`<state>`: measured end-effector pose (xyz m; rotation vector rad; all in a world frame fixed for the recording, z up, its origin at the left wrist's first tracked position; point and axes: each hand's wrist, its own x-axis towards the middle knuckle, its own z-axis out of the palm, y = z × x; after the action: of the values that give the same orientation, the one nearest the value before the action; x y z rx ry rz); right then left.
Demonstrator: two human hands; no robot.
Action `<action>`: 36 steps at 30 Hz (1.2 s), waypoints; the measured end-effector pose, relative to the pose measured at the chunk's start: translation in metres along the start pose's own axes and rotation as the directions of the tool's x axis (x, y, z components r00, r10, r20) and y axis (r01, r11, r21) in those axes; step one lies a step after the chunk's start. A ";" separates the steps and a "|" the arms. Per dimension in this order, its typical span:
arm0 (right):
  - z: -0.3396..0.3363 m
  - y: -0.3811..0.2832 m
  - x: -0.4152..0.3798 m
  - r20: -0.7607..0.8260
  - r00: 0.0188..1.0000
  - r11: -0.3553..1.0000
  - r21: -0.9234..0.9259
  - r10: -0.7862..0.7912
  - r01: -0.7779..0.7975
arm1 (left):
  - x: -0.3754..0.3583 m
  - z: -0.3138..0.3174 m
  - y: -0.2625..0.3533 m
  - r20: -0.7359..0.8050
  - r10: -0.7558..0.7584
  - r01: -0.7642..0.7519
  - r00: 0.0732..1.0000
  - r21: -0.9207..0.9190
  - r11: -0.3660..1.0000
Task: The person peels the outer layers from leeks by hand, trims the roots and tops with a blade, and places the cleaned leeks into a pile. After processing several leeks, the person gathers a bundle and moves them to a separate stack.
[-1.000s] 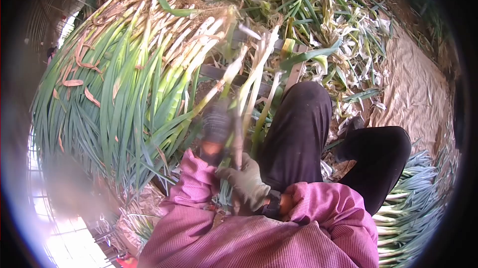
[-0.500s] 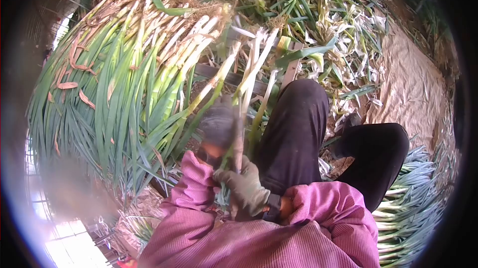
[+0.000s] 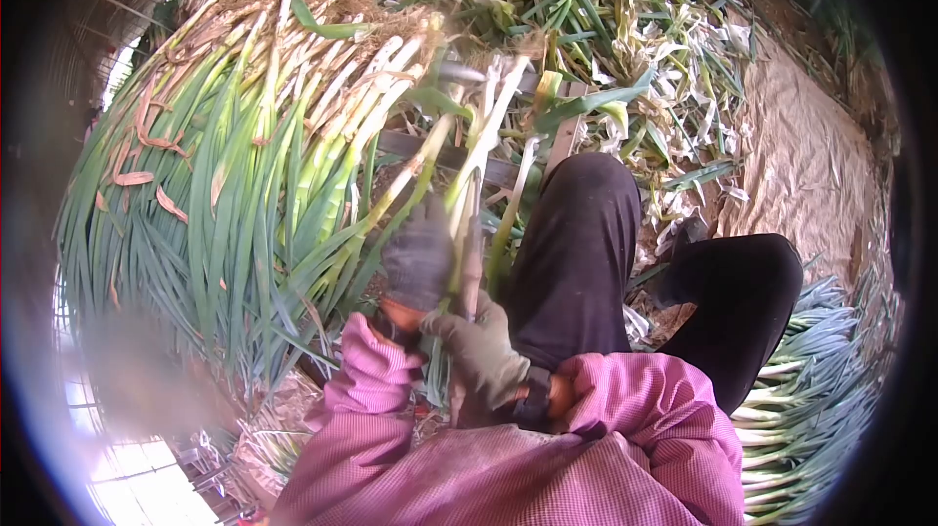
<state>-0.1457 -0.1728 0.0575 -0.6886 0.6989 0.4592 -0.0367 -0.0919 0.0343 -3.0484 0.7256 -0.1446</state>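
Note:
My left hand (image 3: 418, 257), in a dark glove, is beside a few green onion stalks (image 3: 487, 140); its fingers are blurred by motion. Just below and to the right, my right hand (image 3: 481, 350), in a grey-green glove, is wrapped round a brown stick-like handle (image 3: 469, 272) and the lower part of the stalks. The white ends of these stalks point up, away from me, beside my knee. A loose yellowish stalk (image 3: 425, 160) slants up past my left hand.
A large pile of green onions (image 3: 254, 135) with roots lies at the left. Peeled leaves (image 3: 625, 47) are heaped at the top. Brown sheeting (image 3: 801, 155) lies at the right, above stacked onions (image 3: 801, 399). My bent dark-trousered legs (image 3: 576, 262) are beside my right hand.
My left hand has shifted slightly left and down, away from the stalks. The stalks have tilted a little, and my right hand stays nearly in place.

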 end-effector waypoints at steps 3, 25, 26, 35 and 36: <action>-0.012 0.003 0.028 -0.030 0.988 0.988 -0.043 -0.151 0.150 | -0.025 0.002 -0.004 -0.018 -0.020 0.015 1.000 -0.213 0.977; -0.010 -0.043 0.070 -0.047 0.979 0.975 -0.106 -0.199 0.193 | -0.121 0.025 -0.059 0.455 -0.115 0.464 0.883 -0.809 0.362; -0.008 -0.037 0.066 -0.046 0.972 0.967 -0.118 -0.232 0.226 | -0.124 0.016 -0.058 0.414 -0.073 0.378 0.907 -0.728 0.571; 0.029 0.023 0.032 0.064 0.989 0.887 -0.452 0.134 -0.091 | -0.080 0.034 -0.114 -0.145 -0.238 0.255 0.960 0.112 0.960; 0.031 0.033 0.037 0.041 0.992 0.915 -0.392 0.118 -0.093 | -0.067 0.038 -0.123 -0.099 -0.258 0.273 0.961 0.192 0.943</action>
<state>-0.1265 -0.1219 0.0349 -1.0095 0.5899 0.7294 -0.0379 0.0476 -0.0062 -2.9380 0.2748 -0.3117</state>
